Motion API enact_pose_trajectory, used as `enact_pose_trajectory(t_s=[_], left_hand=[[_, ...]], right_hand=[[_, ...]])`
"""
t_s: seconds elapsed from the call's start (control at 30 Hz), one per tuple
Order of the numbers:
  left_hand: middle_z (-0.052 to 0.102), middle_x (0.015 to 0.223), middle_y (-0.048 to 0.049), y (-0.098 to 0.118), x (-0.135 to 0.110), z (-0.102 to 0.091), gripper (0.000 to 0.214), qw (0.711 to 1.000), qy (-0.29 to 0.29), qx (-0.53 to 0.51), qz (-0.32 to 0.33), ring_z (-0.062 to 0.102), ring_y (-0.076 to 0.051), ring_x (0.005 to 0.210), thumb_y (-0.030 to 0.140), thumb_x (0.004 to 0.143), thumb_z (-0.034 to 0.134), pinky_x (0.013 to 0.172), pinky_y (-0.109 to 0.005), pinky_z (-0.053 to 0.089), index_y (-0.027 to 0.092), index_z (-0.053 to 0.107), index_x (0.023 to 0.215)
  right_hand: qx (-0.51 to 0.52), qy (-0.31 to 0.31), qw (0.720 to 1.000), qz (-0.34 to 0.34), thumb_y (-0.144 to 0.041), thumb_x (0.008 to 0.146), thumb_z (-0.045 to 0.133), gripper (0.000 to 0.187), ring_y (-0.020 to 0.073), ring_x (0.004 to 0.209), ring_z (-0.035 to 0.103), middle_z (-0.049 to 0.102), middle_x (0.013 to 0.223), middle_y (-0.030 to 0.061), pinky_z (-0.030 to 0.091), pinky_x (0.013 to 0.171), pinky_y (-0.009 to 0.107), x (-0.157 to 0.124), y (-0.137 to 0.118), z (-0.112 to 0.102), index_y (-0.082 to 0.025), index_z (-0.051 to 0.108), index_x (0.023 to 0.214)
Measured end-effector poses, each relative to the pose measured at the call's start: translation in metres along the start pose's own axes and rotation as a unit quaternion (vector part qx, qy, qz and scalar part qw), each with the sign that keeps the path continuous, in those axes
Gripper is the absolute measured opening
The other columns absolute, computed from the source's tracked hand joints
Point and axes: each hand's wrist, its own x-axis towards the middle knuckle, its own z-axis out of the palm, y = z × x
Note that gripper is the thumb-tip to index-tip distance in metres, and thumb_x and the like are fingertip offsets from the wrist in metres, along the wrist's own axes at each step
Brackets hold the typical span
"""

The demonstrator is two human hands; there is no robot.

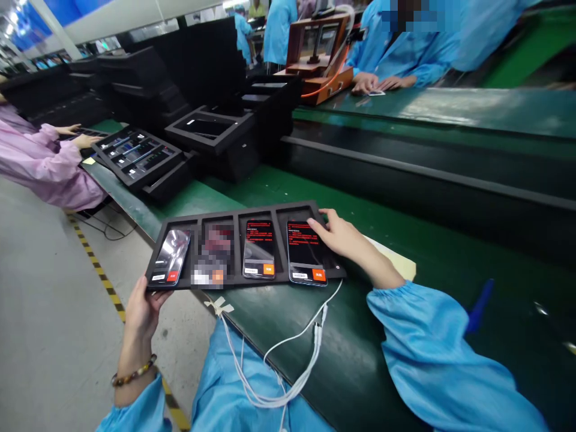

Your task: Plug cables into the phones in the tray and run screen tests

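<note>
A black tray (234,214) with several slots lies at the near edge of a green bench (450,258), each slot holding a phone. My left hand (141,309) grips the tray's near left corner, which overhangs the bench edge. My right hand (339,235) rests on the tray's right end with its fingers stretched out, fingertips touching the rightmost phone (305,252), whose dark screen shows red text and an orange button. The phone beside it (259,249) shows the same screen. The leftmost phone (171,257) reflects light.
White cables (288,354) taped to the bench edge hang down to my lap. A pale sheet (398,261) lies under my right wrist. More black trays (137,157) and boxes (216,135) stand further along. A person in pink (45,165) works left; people in blue (405,51) work across.
</note>
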Motion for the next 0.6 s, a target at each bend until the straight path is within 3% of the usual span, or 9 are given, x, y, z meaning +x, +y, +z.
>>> enact_pose_trajectory(t_s=[0.07,0.13,0.2,0.3,0.47,0.6], left_hand=[[0.076,0.105,-0.0070,0.013,-0.006,0.005,0.026,1.000,0.004,-0.015,-0.002,0.074,-0.018,0.079,0.022,0.109,0.048,0.068,-0.030,0.066,0.015,0.072,0.114],[0.077,0.103,-0.0065,0.026,-0.009,0.008,0.027,0.999,0.015,-0.031,-0.005,0.074,-0.017,0.081,0.022,0.110,0.047,0.069,-0.028,0.066,0.014,0.072,0.108],[0.077,0.098,-0.0046,0.038,-0.013,0.012,0.028,0.998,0.021,-0.051,-0.005,0.073,-0.016,0.081,0.020,0.110,0.046,0.069,-0.026,0.066,0.015,0.071,0.098],[0.078,0.099,-0.0021,0.053,-0.021,0.022,0.030,0.997,0.004,-0.075,0.014,0.072,-0.016,0.084,0.019,0.107,0.045,0.068,-0.024,0.065,0.018,0.070,0.092],[0.079,0.106,-0.0042,0.061,-0.034,0.056,0.031,0.991,-0.091,-0.088,0.052,0.073,-0.018,0.092,0.025,0.105,0.046,0.070,-0.025,0.066,0.018,0.075,0.098],[0.078,0.105,-0.0064,0.048,-0.038,0.093,0.022,0.978,-0.182,-0.094,0.051,0.072,-0.018,0.087,0.027,0.098,0.055,0.068,-0.025,0.065,0.016,0.074,0.097]], right_hand=[[0.123,0.004,0.991,0.050,-0.051,0.102,0.071,0.065,0.0404,0.129,0.067,0.074,0.128,0.0227,0.049,0.115,0.055,0.003,-0.006,-0.001,-0.011,0.059,0.152],[0.255,-0.016,0.962,0.096,-0.045,0.101,0.074,0.048,0.0353,0.116,0.073,0.078,0.118,0.0197,0.055,0.108,0.048,0.005,-0.012,-0.005,-0.011,0.070,0.135],[0.344,-0.039,0.931,0.117,-0.043,0.105,0.067,0.033,0.0286,0.095,0.078,0.080,0.103,0.0158,0.062,0.092,0.040,0.002,-0.019,-0.014,-0.012,0.076,0.114],[0.440,-0.055,0.886,0.132,-0.041,0.112,0.052,0.039,0.0203,0.072,0.074,0.080,0.089,0.0115,0.063,0.074,0.031,-0.008,-0.028,-0.034,-0.014,0.076,0.097],[0.642,-0.018,0.752,0.147,-0.038,0.116,0.045,0.044,0.0152,0.065,0.071,0.079,0.082,0.0046,0.060,0.068,0.024,-0.047,-0.023,-0.080,-0.013,0.078,0.102],[0.681,0.066,0.711,0.162,-0.044,0.118,0.040,0.052,0.0169,0.078,0.077,0.082,0.090,0.0071,0.061,0.073,0.024,-0.106,0.008,-0.109,-0.010,0.078,0.114]])
